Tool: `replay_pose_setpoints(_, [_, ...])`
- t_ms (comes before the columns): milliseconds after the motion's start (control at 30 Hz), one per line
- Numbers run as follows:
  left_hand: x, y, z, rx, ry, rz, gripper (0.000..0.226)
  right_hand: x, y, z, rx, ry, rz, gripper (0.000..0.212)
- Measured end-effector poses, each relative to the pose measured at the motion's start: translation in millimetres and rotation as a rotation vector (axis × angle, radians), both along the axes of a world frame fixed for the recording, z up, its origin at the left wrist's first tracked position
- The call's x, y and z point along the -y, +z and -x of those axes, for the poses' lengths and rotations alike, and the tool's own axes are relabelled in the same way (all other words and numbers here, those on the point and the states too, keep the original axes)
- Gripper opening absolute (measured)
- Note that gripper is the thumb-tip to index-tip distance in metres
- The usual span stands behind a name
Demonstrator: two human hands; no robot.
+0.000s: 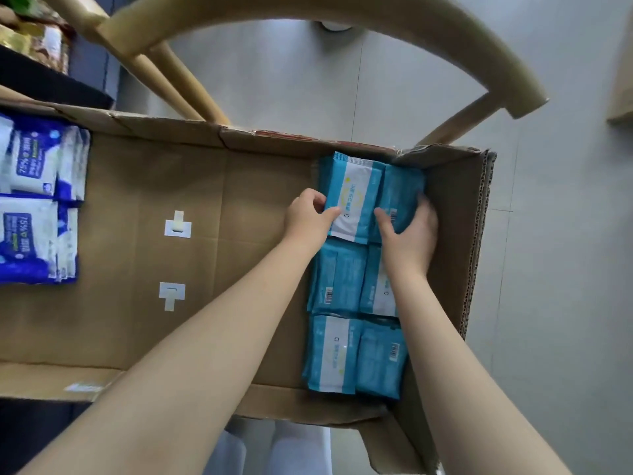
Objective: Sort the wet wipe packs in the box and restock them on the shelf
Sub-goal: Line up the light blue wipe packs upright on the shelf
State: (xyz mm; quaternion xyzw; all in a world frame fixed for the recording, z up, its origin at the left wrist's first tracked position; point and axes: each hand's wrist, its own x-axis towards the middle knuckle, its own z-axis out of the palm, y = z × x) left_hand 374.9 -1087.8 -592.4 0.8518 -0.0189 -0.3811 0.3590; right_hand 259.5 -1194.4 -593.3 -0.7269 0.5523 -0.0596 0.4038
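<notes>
The open brown cardboard box (205, 186) rests on a pale wooden chair (342, 8). Flat teal plastic wet wipe packs (339, 275) fill its right end in two rows. At the far right corner the left hand (306, 216) pinches the white-labelled teal pack (354, 197) by its left edge, while the right hand (411, 234) curls round the plain teal pack (400, 190) beside it. Dark blue and white wipe packs (34, 200) lie at the box's left end

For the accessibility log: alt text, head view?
Two hands grip teal wet wipe packs at an open cardboard box's right end: left hand on a white-labelled pack, right hand on its neighbour. Dark blue packs lie at the left end.
</notes>
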Motion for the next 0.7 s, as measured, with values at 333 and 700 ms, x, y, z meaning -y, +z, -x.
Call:
replay_pose_setpoints(333, [-50,33,-7,-0.132,0.27,0.182,0.015,-14,41,0,0.199,-0.017,-0.072,0.049])
replay_pose_setpoints(700, [-257,176,31,-0.083,0.792,0.415,0.036,-165,175,-11,0.597,0.194,-0.925,0.035])
